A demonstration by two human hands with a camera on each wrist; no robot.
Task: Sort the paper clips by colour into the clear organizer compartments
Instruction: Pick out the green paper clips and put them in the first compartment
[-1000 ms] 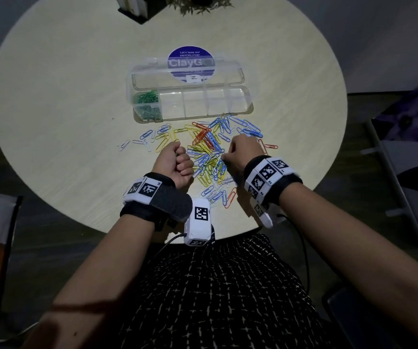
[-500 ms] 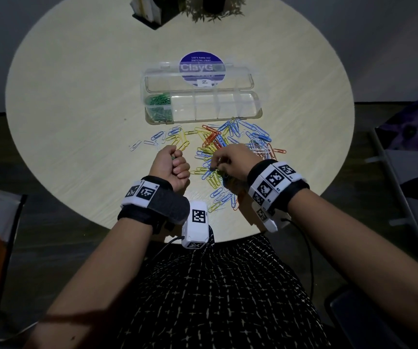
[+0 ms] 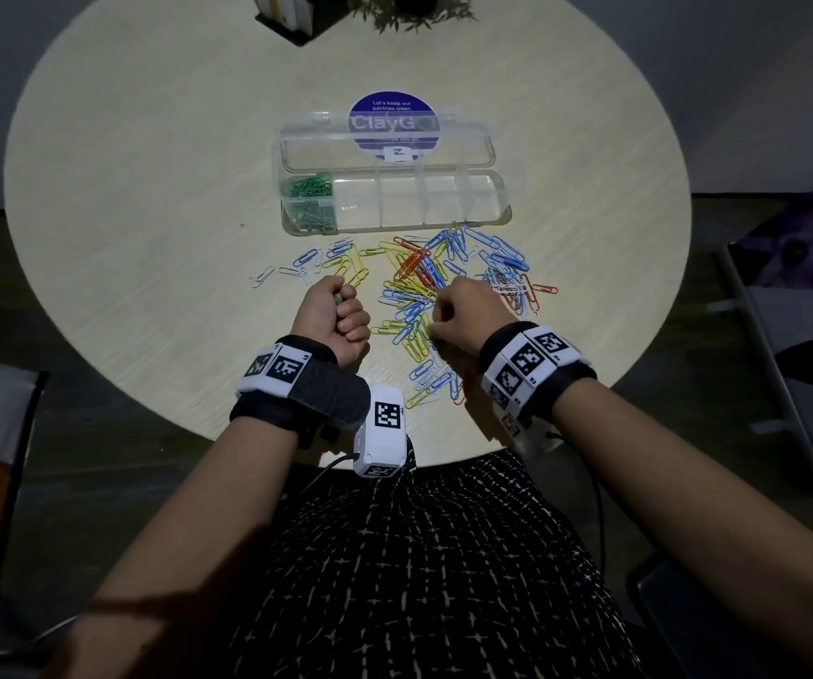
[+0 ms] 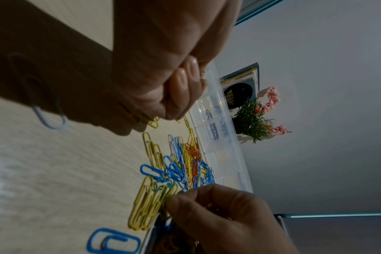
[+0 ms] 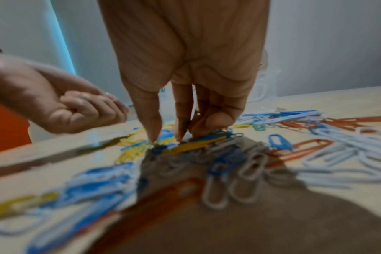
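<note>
The clear organizer (image 3: pixel 394 208) lies open on the round worktop (image 3: pixel 125 213), its lid folded back over a purple round sticker (image 3: pixel 392 121). Green paper clips (image 3: pixel 307 200) fill its leftmost compartment; the other compartments look bare. Just in front of it a loose heap of paper clips (image 3: pixel 424 291) — blue, yellow, orange and white — spreads across the worktop toward the person. The left hand (image 3: pixel 331 318) sits at the heap's left edge, curled into a fist with a bit of green paper clip (image 3: pixel 337 300) showing at the top of its grip; the left wrist view shows its fingers (image 4: pixel 185 82) folded tight into the palm. The right hand (image 3: pixel 463 316) is down on the middle of the heap, fingers (image 5: pixel 151 120) pointing down, tips together among yellow and blue clips — the right wrist view is blurred, so whether that grip has closed on a clip I cannot tell. The two hands are near each other but apart. At the far edge of the worktop stand a small potted plant (image 4: pixel 253 120) with pink flowers and a dark holder with cards (image 3: pixel 287 17).
</note>
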